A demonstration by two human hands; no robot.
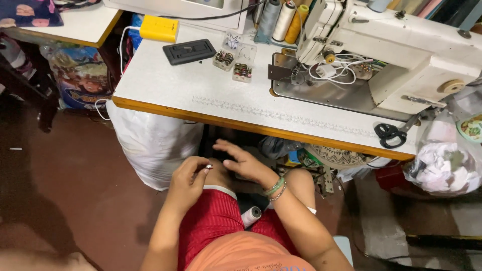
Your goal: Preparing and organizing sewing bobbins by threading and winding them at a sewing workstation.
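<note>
Small silvery metal piece (208, 166) is pinched between thumb and fingertips of the left hand (189, 183), held over the left knee, below the table edge. Piece is too small for its kind to be told; its long axis looks roughly level, pointing toward the right hand. Right hand (241, 160) is held flat with fingers spread, palm down, nothing gripped, just beside the left hand over the lap; green and beaded bracelets (275, 187) are worn on its wrist. White thread spool (251, 217) is lodged between the thighs on the red shorts (213, 221), its open end pointing up and away from the body. On the white table (201, 90), a cream sewing machine (391, 45), black-handled scissors (390, 134) and small clear bobbin boxes (233, 62) are seen.
</note>
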